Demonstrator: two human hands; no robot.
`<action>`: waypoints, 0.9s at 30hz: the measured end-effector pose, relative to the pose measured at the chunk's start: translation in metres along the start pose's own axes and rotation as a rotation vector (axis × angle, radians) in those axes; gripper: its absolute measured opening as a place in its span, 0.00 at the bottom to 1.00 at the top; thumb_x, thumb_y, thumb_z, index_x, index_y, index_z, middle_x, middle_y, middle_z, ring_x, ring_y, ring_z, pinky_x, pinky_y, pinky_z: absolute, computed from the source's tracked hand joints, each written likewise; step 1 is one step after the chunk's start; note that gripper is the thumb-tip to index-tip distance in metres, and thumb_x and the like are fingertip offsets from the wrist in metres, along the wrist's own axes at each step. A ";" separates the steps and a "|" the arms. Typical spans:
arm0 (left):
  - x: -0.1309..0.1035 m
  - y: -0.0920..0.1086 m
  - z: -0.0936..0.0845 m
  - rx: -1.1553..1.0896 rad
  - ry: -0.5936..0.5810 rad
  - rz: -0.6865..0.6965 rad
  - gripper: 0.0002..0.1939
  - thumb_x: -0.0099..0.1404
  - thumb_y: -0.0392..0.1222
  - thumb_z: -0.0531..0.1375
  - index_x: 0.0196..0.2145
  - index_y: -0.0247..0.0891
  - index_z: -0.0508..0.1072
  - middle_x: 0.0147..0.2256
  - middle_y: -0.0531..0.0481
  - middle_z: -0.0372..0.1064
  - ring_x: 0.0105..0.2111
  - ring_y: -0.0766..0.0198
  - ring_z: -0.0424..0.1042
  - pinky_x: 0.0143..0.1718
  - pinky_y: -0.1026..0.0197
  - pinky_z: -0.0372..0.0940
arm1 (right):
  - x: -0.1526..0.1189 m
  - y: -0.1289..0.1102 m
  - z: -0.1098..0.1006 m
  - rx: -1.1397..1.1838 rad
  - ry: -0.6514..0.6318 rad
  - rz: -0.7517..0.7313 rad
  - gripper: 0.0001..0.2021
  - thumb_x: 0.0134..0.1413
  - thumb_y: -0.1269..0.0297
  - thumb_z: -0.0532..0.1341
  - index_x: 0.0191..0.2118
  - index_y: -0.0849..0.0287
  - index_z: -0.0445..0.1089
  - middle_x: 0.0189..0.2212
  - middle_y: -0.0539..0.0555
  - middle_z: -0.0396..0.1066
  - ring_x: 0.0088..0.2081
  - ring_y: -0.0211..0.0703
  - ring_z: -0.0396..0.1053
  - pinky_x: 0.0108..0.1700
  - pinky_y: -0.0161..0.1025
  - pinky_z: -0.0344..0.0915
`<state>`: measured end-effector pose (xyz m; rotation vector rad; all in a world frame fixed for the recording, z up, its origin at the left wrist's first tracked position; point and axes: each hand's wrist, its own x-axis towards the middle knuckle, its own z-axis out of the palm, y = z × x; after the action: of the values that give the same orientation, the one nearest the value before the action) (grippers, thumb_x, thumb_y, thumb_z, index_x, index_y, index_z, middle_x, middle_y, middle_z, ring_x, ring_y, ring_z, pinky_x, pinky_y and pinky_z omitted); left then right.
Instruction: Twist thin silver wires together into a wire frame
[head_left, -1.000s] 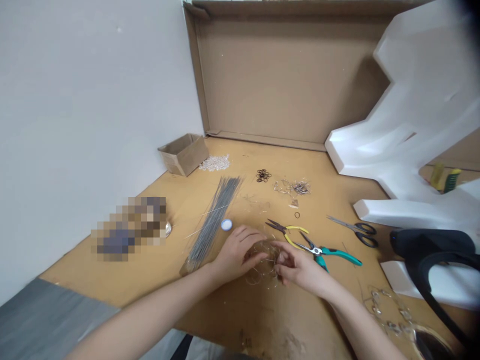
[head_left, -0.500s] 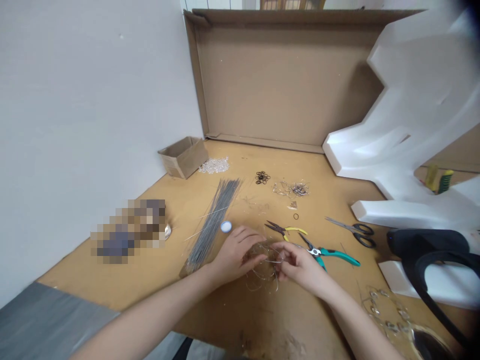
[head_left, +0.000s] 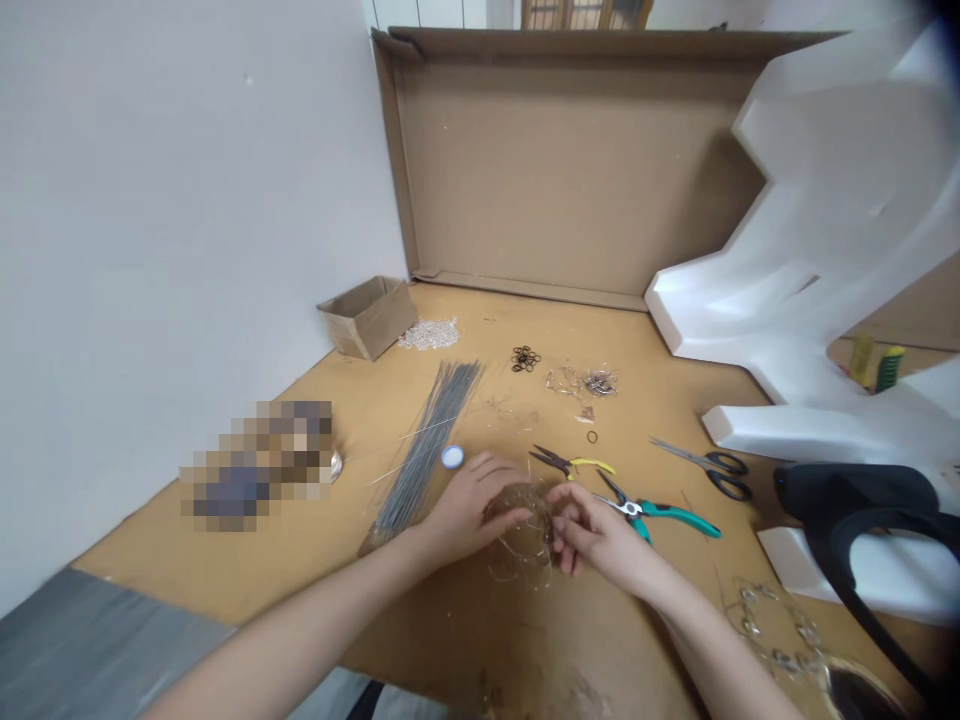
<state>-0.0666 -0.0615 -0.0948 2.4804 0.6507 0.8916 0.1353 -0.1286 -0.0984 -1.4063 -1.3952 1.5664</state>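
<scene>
The left hand (head_left: 480, 505) grips the curled wire piece (head_left: 535, 508) between both hands; the right hand (head_left: 596, 532) pinches its edge. It looks partly formed, ends loose, with the wire bundle (head_left: 431, 445) beyond the left hand seemingly unused.

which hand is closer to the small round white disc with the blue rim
The left hand: it is just right of the disc, slightly nearer the camera. The right hand is farther right, past the left hand and thin wire loops.
</scene>
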 end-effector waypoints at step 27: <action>0.014 0.042 -0.016 -0.096 0.090 0.229 0.15 0.60 0.40 0.58 0.45 0.38 0.65 0.39 0.46 0.70 0.40 0.62 0.68 0.41 0.58 0.62 | -0.020 -0.037 0.007 0.484 0.057 -0.099 0.17 0.54 0.55 0.58 0.43 0.62 0.70 0.27 0.53 0.70 0.27 0.37 0.68 0.29 0.33 0.62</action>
<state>-0.0558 -0.0840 -0.0546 2.4734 0.3464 1.0972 0.1263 -0.1394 -0.0579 -1.0625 -0.9482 1.6441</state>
